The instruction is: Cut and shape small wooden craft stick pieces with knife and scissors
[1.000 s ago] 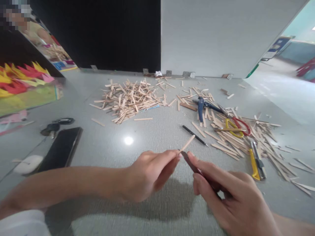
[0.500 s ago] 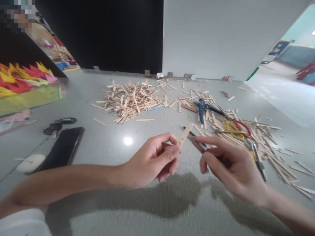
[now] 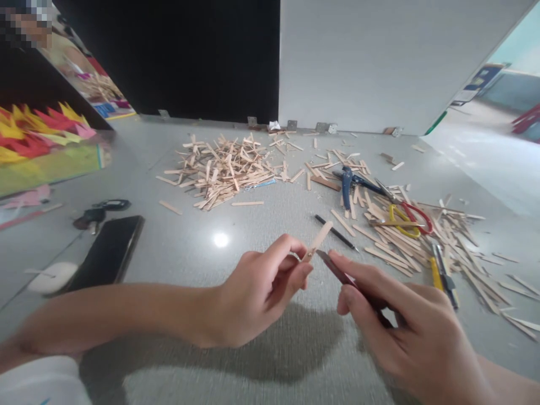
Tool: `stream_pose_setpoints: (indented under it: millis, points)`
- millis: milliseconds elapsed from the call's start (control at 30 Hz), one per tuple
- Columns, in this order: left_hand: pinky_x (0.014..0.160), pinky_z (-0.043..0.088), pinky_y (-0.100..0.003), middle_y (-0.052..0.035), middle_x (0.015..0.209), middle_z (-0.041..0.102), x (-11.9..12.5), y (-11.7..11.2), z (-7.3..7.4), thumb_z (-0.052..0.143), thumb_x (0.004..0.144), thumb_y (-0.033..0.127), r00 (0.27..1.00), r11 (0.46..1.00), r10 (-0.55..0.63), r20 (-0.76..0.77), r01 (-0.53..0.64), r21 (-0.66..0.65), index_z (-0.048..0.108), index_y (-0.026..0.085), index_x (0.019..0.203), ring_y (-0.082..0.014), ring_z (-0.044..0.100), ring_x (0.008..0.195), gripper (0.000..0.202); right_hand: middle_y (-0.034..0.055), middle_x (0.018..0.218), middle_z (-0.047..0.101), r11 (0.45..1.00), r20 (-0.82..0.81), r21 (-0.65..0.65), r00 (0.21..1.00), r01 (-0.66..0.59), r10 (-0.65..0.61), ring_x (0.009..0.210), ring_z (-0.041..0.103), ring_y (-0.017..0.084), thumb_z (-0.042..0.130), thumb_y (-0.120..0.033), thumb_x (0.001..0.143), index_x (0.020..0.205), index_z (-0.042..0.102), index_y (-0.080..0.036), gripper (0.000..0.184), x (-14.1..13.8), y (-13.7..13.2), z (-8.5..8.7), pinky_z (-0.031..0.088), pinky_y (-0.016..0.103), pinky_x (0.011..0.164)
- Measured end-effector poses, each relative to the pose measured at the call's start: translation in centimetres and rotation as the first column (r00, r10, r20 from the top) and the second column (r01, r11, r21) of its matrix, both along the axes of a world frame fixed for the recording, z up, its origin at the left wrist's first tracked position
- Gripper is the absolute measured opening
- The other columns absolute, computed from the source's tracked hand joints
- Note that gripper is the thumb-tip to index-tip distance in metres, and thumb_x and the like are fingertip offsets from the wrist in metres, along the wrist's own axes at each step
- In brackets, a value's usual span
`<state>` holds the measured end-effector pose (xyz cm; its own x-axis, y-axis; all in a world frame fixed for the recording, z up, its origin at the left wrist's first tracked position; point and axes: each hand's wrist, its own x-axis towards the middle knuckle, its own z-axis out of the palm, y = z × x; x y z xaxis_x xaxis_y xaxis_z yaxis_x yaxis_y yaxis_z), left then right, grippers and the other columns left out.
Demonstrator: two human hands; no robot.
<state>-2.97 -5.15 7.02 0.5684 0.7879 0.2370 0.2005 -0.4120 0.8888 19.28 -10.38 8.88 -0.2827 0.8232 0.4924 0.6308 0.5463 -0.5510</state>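
My left hand (image 3: 265, 292) pinches a flat wooden craft stick (image 3: 323, 235) between thumb and fingers. Its free end points up and to the right, and small dark marks show near the fingertips. In my right hand (image 3: 409, 320) is a slim craft knife (image 3: 334, 268) with a dark reddish handle, fingers closed round it. The tip of that knife is close to the stick's lower part; whether they touch I cannot tell. Just beyond both hands, a black pen-like tool (image 3: 336, 232) with a thin metal tip lies on the table.
A heap of craft sticks (image 3: 223, 169) lies at the back. On the right are blue-handled pliers (image 3: 346, 188), red-and-yellow scissors (image 3: 415, 216), a yellow cutter (image 3: 441, 275) and scattered sticks. A phone (image 3: 107, 253), keys (image 3: 95, 216) and folded paper (image 3: 40, 129) are left. Panels (image 3: 358, 67) stand behind.
My right hand has come lower and turned, bringing the knife tip nearer the stick. My left hand and the stick have dropped slightly. The black pen-like tool is now fully uncovered.
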Motion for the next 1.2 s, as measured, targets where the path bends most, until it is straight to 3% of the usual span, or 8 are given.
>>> stream_pose_setpoints:
  millis: [100, 267, 433, 767, 933, 1200]
  points:
    - [0.046, 0.039, -0.015, 0.0056, 0.068, 0.063, 0.1, 0.0, 0.1, 0.048, 0.113, 0.025, 1.000, 0.992, 0.028, 0.002, -0.028, 0.121, 0.057, 0.018, 0.100, -0.0055, 0.048, 0.047, 0.017, -0.0078, 0.066, 0.072, 1.000, 0.008, -0.004, 1.000, 0.013, -0.013, 0.039, 0.053, 0.006, 0.055, -0.012, 0.105, 0.139, 0.068, -0.022, 0.038, 0.2, -0.4, 0.0, 0.043, 0.015, 0.039]
    - [0.047, 0.037, -0.012, 0.0111, 0.059, 0.050, 0.2, 0.1, 0.0, 0.052, 0.110, 0.013, 0.998, 0.957, 0.066, 0.005, -0.065, 0.282, 0.063, 0.016, 0.090, -0.0023, 0.042, 0.042, 0.023, -0.0072, 0.069, 0.073, 0.998, 0.060, -0.009, 0.997, 0.055, -0.054, 0.040, 0.056, 0.008, 0.056, -0.014, 0.106, 0.145, 0.066, -0.025, 0.041, 0.3, -1.1, -0.2, 0.049, 0.019, 0.043]
    - [0.052, 0.045, -0.015, 0.0057, 0.067, 0.064, 0.2, 0.1, -0.4, 0.052, 0.112, 0.019, 0.995, 0.925, 0.096, -0.020, -0.081, 0.371, 0.065, 0.016, 0.092, -0.0053, 0.055, 0.049, 0.024, -0.0053, 0.071, 0.075, 0.993, 0.095, 0.085, 0.991, 0.082, -0.090, 0.041, 0.058, 0.010, 0.058, -0.016, 0.107, 0.143, 0.068, -0.025, 0.039, 0.4, -1.2, -1.0, 0.052, 0.023, 0.046]
    - [0.049, 0.036, -0.021, 0.0068, 0.063, 0.053, 0.0, 0.0, -0.6, 0.051, 0.113, 0.023, 0.994, 0.937, 0.077, -0.074, -0.047, 0.347, 0.057, 0.019, 0.084, -0.0070, 0.045, 0.048, 0.030, -0.0069, 0.059, 0.064, 0.987, 0.156, 0.155, 0.985, 0.050, -0.074, 0.040, 0.055, 0.011, 0.059, -0.010, 0.104, 0.147, 0.068, -0.022, 0.046, 0.6, -1.1, -1.2, 0.044, 0.026, 0.042]
    - [0.047, 0.029, -0.022, 0.0091, 0.062, 0.044, -0.1, 0.2, -1.3, 0.050, 0.112, 0.019, 0.993, 0.910, 0.076, -0.087, -0.033, 0.414, 0.055, 0.021, 0.086, -0.0066, 0.036, 0.047, 0.026, -0.0046, 0.067, 0.071, 0.984, 0.231, 0.176, 0.972, 0.003, -0.045, 0.046, 0.058, 0.011, 0.056, -0.010, 0.106, 0.156, 0.061, -0.021, 0.052, 0.7, -1.1, -1.6, 0.047, 0.026, 0.046]
    - [0.048, 0.031, -0.023, 0.0085, 0.063, 0.047, -0.1, 0.4, -2.0, 0.048, 0.113, 0.017, 0.994, 0.866, 0.078, -0.080, -0.027, 0.500, 0.055, 0.020, 0.092, -0.0079, 0.037, 0.049, 0.022, -0.0047, 0.058, 0.063, 0.999, 0.087, 0.017, 0.996, 0.036, -0.037, 0.038, 0.048, 0.009, 0.056, -0.011, 0.104, 0.141, 0.074, -0.011, 0.042, -0.1, -1.4, -0.7, 0.044, 0.019, 0.039]
